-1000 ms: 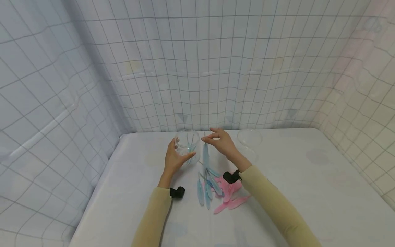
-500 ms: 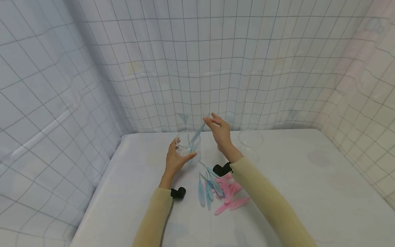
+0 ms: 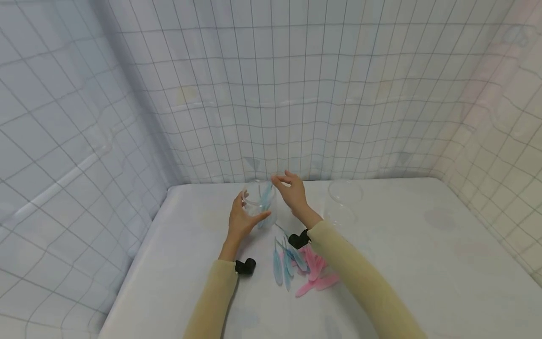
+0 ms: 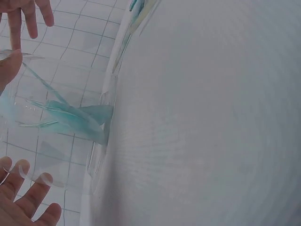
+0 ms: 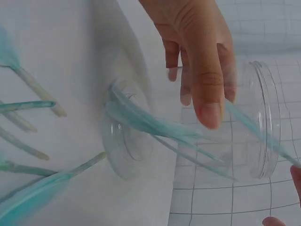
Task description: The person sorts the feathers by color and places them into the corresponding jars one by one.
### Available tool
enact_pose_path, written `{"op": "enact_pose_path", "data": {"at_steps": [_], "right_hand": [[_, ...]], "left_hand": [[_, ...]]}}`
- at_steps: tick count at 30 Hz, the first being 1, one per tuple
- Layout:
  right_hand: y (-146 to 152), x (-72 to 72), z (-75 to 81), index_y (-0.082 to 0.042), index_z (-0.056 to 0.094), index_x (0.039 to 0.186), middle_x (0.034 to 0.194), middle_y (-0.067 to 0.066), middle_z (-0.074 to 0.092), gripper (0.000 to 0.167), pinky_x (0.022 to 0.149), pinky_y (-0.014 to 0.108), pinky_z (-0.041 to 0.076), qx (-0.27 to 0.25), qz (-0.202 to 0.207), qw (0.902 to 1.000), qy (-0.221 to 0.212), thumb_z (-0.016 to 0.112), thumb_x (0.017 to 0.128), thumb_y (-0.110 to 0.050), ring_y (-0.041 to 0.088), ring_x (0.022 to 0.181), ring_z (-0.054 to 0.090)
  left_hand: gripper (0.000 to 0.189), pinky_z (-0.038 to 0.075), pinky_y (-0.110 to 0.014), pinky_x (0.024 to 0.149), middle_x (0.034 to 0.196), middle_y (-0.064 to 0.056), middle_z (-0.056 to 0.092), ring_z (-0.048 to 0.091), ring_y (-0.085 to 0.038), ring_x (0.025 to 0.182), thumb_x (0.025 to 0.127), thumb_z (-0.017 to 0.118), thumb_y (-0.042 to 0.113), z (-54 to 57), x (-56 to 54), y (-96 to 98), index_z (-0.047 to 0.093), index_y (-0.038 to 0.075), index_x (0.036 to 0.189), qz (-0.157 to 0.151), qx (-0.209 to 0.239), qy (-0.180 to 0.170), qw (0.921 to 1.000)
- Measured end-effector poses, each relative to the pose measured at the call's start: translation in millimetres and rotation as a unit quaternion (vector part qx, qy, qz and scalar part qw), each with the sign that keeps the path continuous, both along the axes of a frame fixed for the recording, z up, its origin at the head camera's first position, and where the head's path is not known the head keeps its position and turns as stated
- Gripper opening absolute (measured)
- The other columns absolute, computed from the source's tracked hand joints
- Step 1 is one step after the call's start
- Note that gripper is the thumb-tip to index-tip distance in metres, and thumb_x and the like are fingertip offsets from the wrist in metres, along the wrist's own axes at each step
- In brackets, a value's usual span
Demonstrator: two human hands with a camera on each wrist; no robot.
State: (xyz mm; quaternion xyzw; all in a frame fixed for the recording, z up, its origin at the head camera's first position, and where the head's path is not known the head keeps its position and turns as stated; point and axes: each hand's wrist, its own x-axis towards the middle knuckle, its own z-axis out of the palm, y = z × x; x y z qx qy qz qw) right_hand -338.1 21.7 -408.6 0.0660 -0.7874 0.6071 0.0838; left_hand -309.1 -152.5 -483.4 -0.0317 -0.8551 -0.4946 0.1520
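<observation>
My left hand holds the side of a clear jar, thumb on the near side and fingers round the far side. Several light-blue feathers stand inside, tips down on its base and quills up, as the left wrist view shows. At the jar's mouth my right hand pinches another blue feather by the quill. That feather slants down through the opening, its vane inside the rim. Only the fingertips of the right hand appear in the right wrist view.
Loose blue feathers lie on the white table before the jar, beside a pile of pink feathers partly under my right forearm. A second clear jar stands to the right. Grid-patterned curtains surround the table.
My right hand lifted a blue feather off the pile side, raised it above the jar's rim, then lowered it into the mouth. The left hand has stayed on the jar.
</observation>
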Motion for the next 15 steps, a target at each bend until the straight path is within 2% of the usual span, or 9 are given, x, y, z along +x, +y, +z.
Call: {"op": "enact_pose_path", "data": {"at_steps": [3, 9, 15], "right_hand": [[5.6, 2.3, -3.8, -0.009, 0.071, 0.112, 0.145, 0.013, 0.039, 0.038, 0.109, 0.053, 0.017, 0.034, 0.014, 0.9993, -0.001, 0.065, 0.09, -0.039, 0.031, 0.139, 0.021], [19.4, 7.2, -9.5, -0.01, 0.07, 0.115, 0.144, 0.013, 0.042, 0.039, 0.107, 0.051, 0.024, 0.086, 0.034, 0.9956, 0.011, 0.065, 0.09, -0.04, 0.029, 0.135, 0.029], [32.7, 12.1, -20.6, -0.005, 0.071, 0.108, 0.14, 0.019, 0.044, 0.033, 0.107, 0.054, 0.021, 0.142, 0.049, 0.9885, 0.014, 0.068, 0.089, -0.032, 0.038, 0.137, 0.023]], "left_hand": [[0.103, 0.037, -0.048, 0.098, 0.141, -0.013, 0.038, 0.042, -0.034, 0.123, 0.068, 0.083, 0.047, -1.0, -0.9, 1.2, 0.027, 0.01, 0.146, 0.0, 0.0, 0.003, 1.0], [0.104, 0.038, -0.051, 0.097, 0.142, -0.014, 0.037, 0.041, -0.036, 0.122, 0.068, 0.082, 0.048, -0.1, -0.8, 1.1, 0.026, 0.009, 0.147, -0.008, 0.001, 0.001, 1.0], [0.099, 0.037, -0.052, 0.096, 0.143, -0.011, 0.035, 0.041, -0.034, 0.122, 0.07, 0.082, 0.047, 0.6, 0.1, 0.9, 0.028, 0.014, 0.146, -0.003, -0.002, -0.006, 1.0]]}}
